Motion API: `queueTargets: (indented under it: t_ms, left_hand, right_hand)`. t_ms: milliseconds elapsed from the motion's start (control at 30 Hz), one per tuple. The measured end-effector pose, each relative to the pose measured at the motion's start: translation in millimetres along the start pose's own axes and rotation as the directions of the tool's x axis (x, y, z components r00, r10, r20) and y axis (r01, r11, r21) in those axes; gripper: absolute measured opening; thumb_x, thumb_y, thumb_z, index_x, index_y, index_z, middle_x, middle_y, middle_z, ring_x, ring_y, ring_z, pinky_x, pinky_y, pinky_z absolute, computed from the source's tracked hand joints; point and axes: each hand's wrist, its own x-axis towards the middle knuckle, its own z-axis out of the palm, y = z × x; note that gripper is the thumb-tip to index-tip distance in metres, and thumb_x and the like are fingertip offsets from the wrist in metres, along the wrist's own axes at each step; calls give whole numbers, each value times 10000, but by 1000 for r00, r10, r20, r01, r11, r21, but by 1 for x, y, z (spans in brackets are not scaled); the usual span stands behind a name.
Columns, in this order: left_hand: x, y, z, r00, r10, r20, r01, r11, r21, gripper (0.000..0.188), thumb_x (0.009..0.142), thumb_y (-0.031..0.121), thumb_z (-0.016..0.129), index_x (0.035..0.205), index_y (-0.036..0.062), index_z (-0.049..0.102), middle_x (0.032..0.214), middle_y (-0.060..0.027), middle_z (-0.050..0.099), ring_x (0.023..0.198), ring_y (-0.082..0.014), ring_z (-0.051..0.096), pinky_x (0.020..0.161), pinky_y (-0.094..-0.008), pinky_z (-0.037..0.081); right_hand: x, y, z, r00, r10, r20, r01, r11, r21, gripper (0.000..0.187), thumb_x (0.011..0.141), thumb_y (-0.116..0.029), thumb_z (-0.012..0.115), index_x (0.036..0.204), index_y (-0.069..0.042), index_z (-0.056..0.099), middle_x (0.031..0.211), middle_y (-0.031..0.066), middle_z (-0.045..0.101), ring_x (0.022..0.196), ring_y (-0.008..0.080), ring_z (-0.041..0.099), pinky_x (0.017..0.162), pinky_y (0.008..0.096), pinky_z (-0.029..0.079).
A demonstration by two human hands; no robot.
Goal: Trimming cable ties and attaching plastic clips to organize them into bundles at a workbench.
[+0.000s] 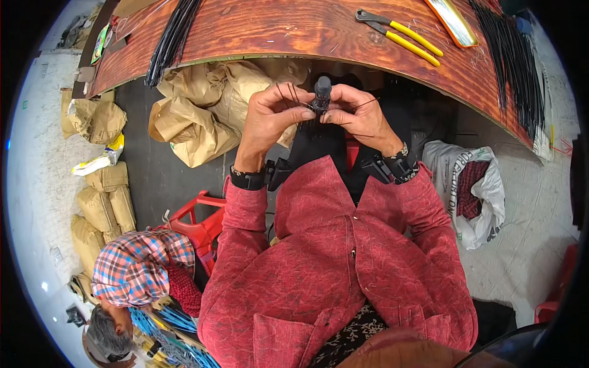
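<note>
Glossy wood, crumpled paper, matt cloth

The tabletop (276, 32) on the far side is reddish-brown wood, its grain showing under a shiny coat. The pliers (405, 40) pair grey metal with smooth, plastic-looking yellow grips; the orange-edged item (452, 22) beside them is glossy. The black strands (174, 39) at far left have a slight sheen. At the centre, the black piece (322, 93) looks smooth, its material hard to tell. The paper bags (199, 119) are matt and crumpled. At right, the carrier bag (447, 178) is thin, creased white plastic around checked cloth (472, 190). The stool (210, 233) at left is red plastic; the jacket (300, 257), nearest, is matt cloth
</note>
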Motion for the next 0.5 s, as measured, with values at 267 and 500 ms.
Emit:
queueTargets:
  t_ms: [267, 500]
  left_hand:
    - [3, 13, 9, 985, -169, -26, 168, 985, -31, 231, 787, -95, 735, 999, -20, 685, 1023, -95, 690, 898, -144, 669, 819, -285, 559]
    - [-1, -6, -9, 999, 33, -7, -34, 996, -78, 193, 761, -95, 750, 916, -6, 676, 996, -94, 684, 862, -151, 665, 790, -299, 567]
  right_hand:
    - [1, 3, -3, 998, -55, -23, 55, 998, -18, 220, 868, 9, 668, 1085, 21, 634, 962, 39, 700, 873, 78, 661, 798, 232, 524]
    - [4, 4, 9, 994, -108, 3, 107, 991, -82, 202, 855, 24, 663, 1055, 31, 639, 926, 53, 707, 850, 85, 670, 773, 236, 522]
